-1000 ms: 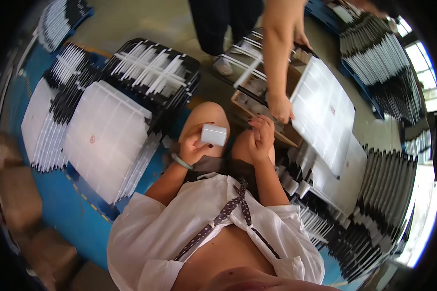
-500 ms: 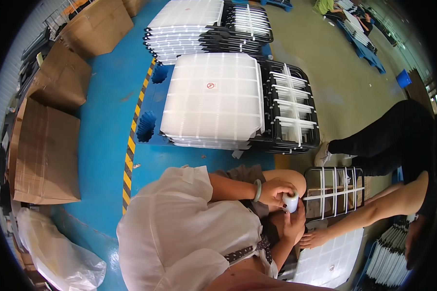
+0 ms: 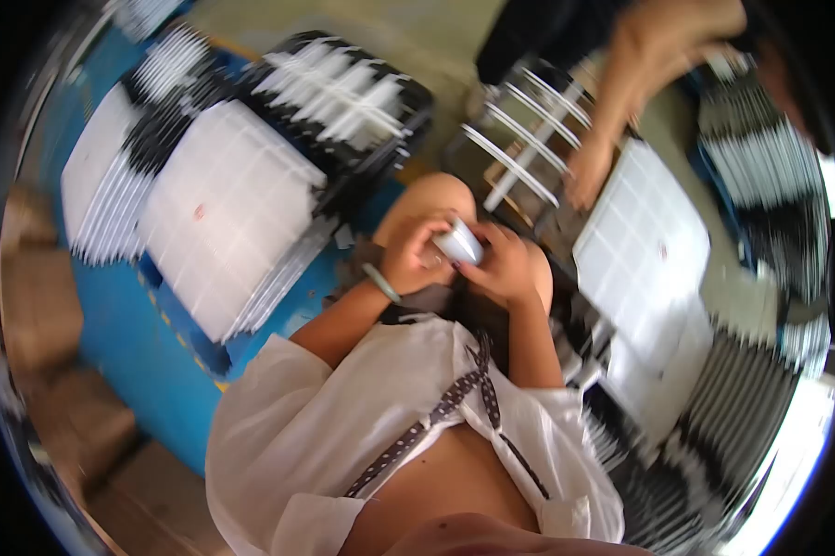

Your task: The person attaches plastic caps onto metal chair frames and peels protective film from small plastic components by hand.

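The left hand (image 3: 406, 258) and right hand (image 3: 508, 266) both grasp the white roll (image 3: 461, 245) between them, its long axis too blurred to tell.

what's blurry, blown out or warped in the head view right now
In the head view, motion blur smears the cartons and the co-worker's hand; in the same view, glare whites out the lower right edge, the wide lens darkens the corners, and the small white roll looks soft, without readable detail.

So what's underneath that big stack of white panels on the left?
A blue pallet peeks out along its lower edge. The stack covers the rest, so anything farther in can't be seen.
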{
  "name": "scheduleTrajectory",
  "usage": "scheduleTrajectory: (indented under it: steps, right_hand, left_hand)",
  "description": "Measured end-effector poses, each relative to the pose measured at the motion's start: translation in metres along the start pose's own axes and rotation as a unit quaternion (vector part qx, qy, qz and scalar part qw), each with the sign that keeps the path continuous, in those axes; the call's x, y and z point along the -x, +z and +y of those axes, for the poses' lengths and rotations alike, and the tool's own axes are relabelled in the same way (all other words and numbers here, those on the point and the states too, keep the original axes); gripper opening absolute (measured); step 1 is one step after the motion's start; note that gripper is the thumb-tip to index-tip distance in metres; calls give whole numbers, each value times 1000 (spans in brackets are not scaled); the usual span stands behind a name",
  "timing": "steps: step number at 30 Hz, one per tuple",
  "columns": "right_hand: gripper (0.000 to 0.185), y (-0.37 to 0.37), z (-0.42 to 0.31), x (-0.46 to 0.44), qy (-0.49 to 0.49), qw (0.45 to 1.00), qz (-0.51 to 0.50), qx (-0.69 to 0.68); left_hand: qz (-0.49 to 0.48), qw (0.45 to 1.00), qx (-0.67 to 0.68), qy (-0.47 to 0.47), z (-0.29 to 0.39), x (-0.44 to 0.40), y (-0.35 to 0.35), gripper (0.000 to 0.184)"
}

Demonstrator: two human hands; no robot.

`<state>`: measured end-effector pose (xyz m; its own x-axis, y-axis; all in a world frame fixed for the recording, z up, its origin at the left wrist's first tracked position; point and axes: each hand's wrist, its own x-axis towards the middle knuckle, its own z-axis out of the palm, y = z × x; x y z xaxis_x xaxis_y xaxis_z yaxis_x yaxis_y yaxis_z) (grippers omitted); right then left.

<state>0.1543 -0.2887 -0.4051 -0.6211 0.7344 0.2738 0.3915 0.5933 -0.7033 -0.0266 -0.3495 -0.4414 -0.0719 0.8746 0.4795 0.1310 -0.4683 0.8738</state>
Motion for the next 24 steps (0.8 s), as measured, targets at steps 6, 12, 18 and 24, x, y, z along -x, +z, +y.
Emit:
scheduleTrajectory:
  steps: [6, 12, 18, 24]
  right_hand:
    - [55, -17, -5, 6, 23, 998, -43, 25]
    - [57, -6, 5, 10, 14, 999, -28, 29]
    - [68, -9, 2, 13, -11, 985, 100, -138]
    - [52, -15, 32, 17, 25, 944, 243, -222]
  left_hand:
    - [-100, 993, -70, 6, 10, -10, 2, 38]
    - [-92, 993, -74, 0, 5, -6, 6, 56]
    - [-106, 978, 137, -116, 21, -18, 17, 77]
    - [-86, 978, 165, -98, 4, -41, 23, 63]
